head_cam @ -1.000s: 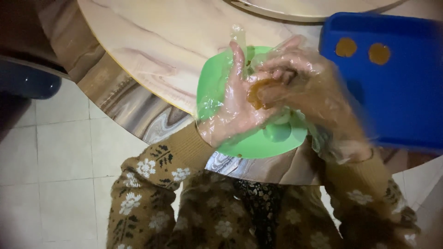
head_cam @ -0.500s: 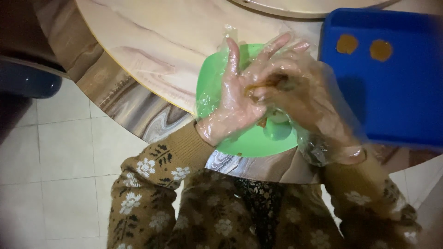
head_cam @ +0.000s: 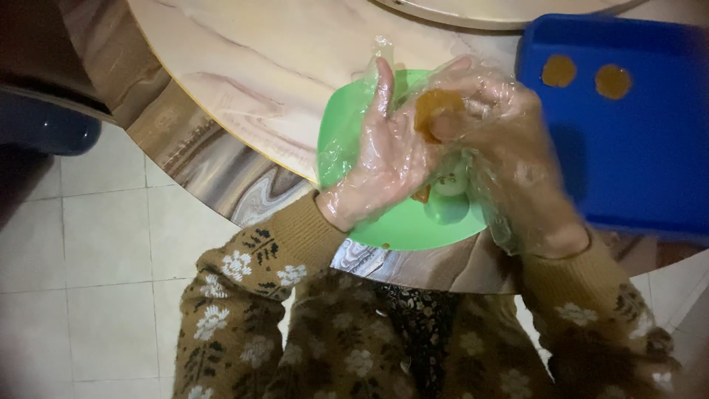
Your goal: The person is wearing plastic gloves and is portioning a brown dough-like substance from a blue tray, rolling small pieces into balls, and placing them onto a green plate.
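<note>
Both hands wore thin clear plastic gloves and met above a green plate (head_cam: 402,225) at the near edge of the round marbled surface (head_cam: 266,81). The left hand (head_cam: 388,159) lay open, palm up, fingers spread and pointing away from the person. The right hand (head_cam: 502,140) curled over it from the right, its fingertips pinching a small orange-brown lump of dough (head_cam: 434,107) against the left fingers. Half a second earlier the two hands had been pressed closer together and the lump was mostly hidden between them; now it showed plainly near the left fingertips, and the right hand had shifted a little to the right. On the plate, partly hidden under the hands, sat something pale that could not be made out. Just right of the hands lay a blue tray (head_cam: 635,170) with two flat orange-brown discs (head_cam: 559,70), as before.
</note>
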